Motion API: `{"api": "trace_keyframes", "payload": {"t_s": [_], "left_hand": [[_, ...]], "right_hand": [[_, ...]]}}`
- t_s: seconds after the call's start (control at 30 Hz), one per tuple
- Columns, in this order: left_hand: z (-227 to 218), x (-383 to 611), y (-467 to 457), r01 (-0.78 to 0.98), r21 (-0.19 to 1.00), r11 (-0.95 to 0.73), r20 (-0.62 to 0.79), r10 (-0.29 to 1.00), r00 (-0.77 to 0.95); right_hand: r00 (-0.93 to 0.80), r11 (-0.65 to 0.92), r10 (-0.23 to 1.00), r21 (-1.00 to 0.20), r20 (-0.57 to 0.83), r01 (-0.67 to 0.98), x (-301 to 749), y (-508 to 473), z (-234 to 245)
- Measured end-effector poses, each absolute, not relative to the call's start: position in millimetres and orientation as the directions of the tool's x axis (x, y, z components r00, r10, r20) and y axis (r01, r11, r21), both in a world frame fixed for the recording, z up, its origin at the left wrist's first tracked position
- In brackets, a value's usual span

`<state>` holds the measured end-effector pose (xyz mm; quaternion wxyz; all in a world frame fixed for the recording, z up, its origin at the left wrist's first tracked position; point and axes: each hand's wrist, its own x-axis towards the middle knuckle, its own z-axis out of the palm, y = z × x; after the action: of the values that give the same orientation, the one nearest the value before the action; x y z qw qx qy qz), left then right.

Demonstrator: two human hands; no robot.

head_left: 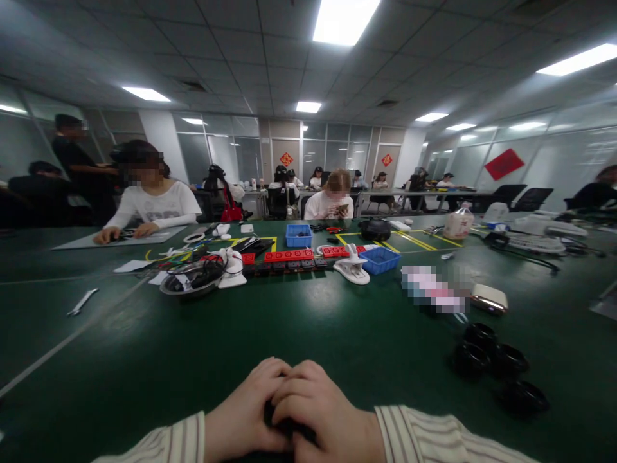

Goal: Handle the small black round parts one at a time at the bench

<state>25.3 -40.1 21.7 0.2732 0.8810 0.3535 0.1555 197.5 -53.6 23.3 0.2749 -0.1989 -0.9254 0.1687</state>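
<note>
My left hand (245, 411) and my right hand (325, 411) rest together at the near edge of the green table (144, 360), fingers curled and pressed against each other. Something dark shows between them; I cannot make out what it is. Both wrists wear striped sleeves. Several black round parts (496, 366) lie on the table to the right of my hands, apart from them.
Mid-table stand a red power strip (289, 256), two blue baskets (299, 235), a white clamp (353, 267), a bowl of cables (191, 278), a wrench (81, 302) and a small beige box (489, 299). People sit at the far side and at tables behind.
</note>
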Motion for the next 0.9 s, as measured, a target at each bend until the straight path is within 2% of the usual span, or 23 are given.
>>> {"api": "trace_keyframes", "payload": {"t_s": [0.1, 0.2, 0.3, 0.4, 0.47, 0.57, 0.7, 0.9], "left_hand": [[21.0, 22.1, -36.6, 0.504, 0.593, -0.628, 0.098, 0.677, 0.729], [17.5, 19.0, -36.7, 0.510, 0.571, -0.644, 0.090, 0.666, 0.740], [11.9, 17.3, -38.4, 0.525, 0.546, -0.653, 0.091, 0.669, 0.738], [9.6, 18.5, -40.5, 0.586, 0.521, -0.621, 0.081, 0.719, 0.690], [11.2, 20.5, -41.9, 0.625, 0.513, -0.589, 0.065, 0.752, 0.656], [16.0, 23.8, -43.3, 0.623, 0.519, -0.585, 0.073, 0.757, 0.650], [19.6, 26.3, -44.0, 0.566, 0.546, -0.618, 0.096, 0.717, 0.691], [15.6, 23.5, -42.2, 0.493, 0.559, -0.666, 0.132, 0.659, 0.740]], "right_hand": [[-0.833, 0.910, 0.344, -0.372, 0.434, 0.181, 198.1, -51.6, 26.3], [-0.800, 0.911, 0.343, -0.384, 0.492, 0.154, 199.6, -54.0, 33.9], [-0.735, 0.882, 0.416, -0.433, 0.536, 0.184, 201.4, -58.2, 37.5], [-0.626, 0.812, 0.568, -0.489, 0.534, 0.319, 201.6, -60.0, 31.9], [-0.574, 0.752, 0.654, -0.505, 0.492, 0.424, 200.5, -59.5, 26.1], [-0.577, 0.717, 0.694, -0.483, 0.430, 0.503, 198.4, -58.5, 21.7], [-0.673, 0.801, 0.588, -0.439, 0.449, 0.407, 198.0, -57.8, 23.5], [-0.831, 0.935, 0.282, -0.332, 0.479, 0.126, 199.1, -52.0, 21.7]]}}
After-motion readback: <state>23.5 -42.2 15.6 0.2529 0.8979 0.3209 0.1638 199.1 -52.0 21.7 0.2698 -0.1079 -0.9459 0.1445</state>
